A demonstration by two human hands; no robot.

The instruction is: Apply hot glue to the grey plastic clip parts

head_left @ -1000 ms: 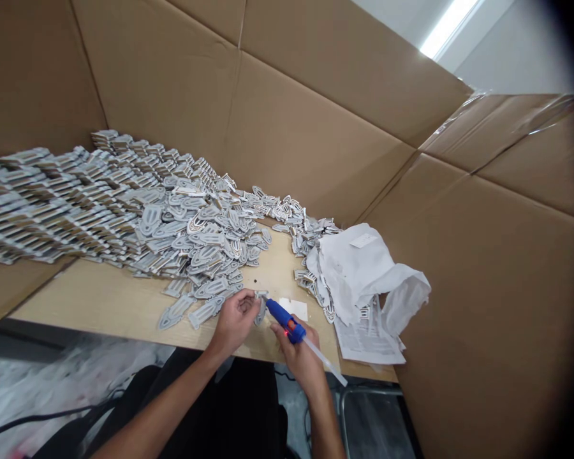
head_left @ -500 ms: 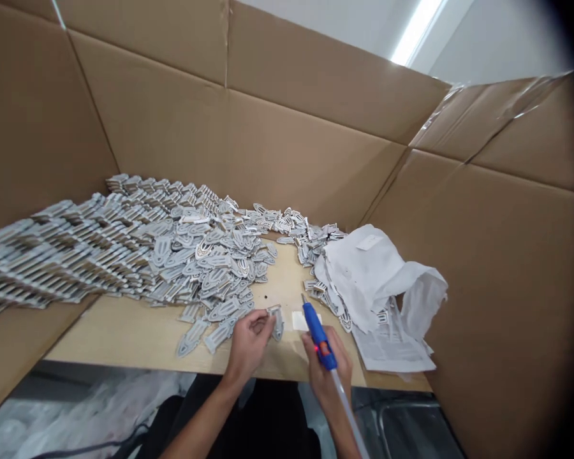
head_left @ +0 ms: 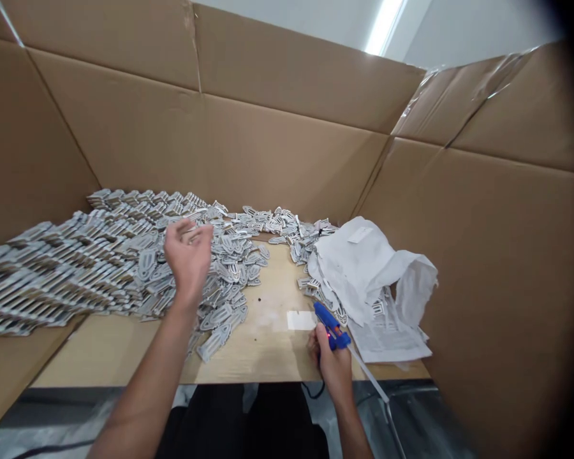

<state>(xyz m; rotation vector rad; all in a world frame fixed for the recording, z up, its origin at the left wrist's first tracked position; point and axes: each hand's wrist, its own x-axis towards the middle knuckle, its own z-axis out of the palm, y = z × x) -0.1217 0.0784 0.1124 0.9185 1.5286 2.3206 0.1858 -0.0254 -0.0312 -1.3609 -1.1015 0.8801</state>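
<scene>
Blue glue gun (head_left: 331,325) sits closed in the right hand (head_left: 332,366), its nozzle tilted away toward the far right, a red light showing on its body and a pale stick (head_left: 368,376) trailing from its rear past the desk's near edge. Cardboard walls (head_left: 287,140) rise along the far and right sides of the desk (head_left: 124,360). A large mass of flat grey-and-white clips (head_left: 86,261) covers the left and far parts, lying in overlapping rows and running off the left side. Crumpled white paper (head_left: 363,268) lies at the right, partly over a printed sheet (head_left: 387,338), with more clips tucked against it. Bare wood stretches along the near edge and through the middle, between the loose clips (head_left: 215,338) and the gun. A small white card (head_left: 300,320) lies just left of the nozzle. The left hand (head_left: 188,258) is raised over the pile, fingers loosely curled, touching no clips; whether it holds anything small cannot be told.
</scene>
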